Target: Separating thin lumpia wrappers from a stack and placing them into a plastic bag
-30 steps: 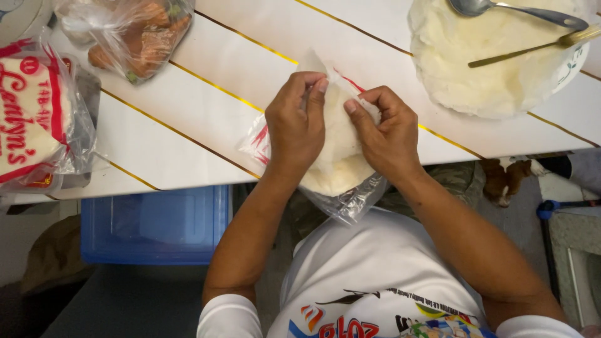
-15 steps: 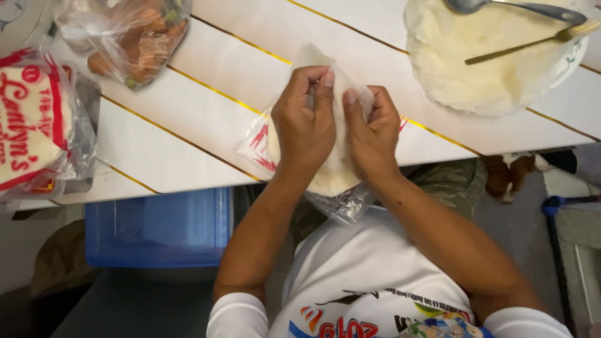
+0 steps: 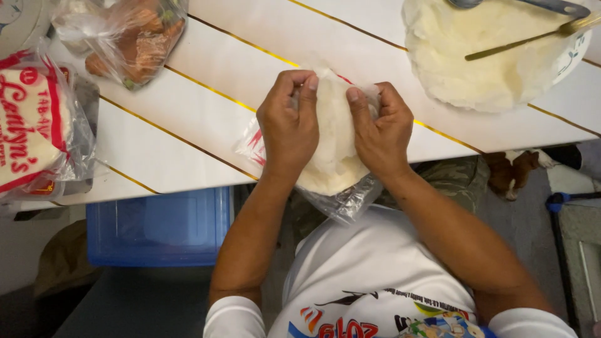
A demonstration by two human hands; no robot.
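My left hand (image 3: 289,125) and my right hand (image 3: 378,128) both grip a clear plastic bag (image 3: 341,197) filled with a white doughy mass (image 3: 335,138), at the near edge of the white table (image 3: 206,112). Fingers and thumbs of both hands pinch the bag's top end, pressing the plastic around the white mass. The bag's lower end hangs past the table edge above my lap.
A large bowl (image 3: 573,53) of white mash sits at the top right, with a metal spoon (image 3: 532,5) and a gold utensil (image 3: 532,40) in it. A bag of orange-brown food (image 3: 131,37) and a red-and-white bread bag (image 3: 31,125) lie at left. A blue bin (image 3: 156,228) stands under the table.
Both hands slid up along the bag toward its top end and drew closer together, squeezing the plastic tighter around the white mass.
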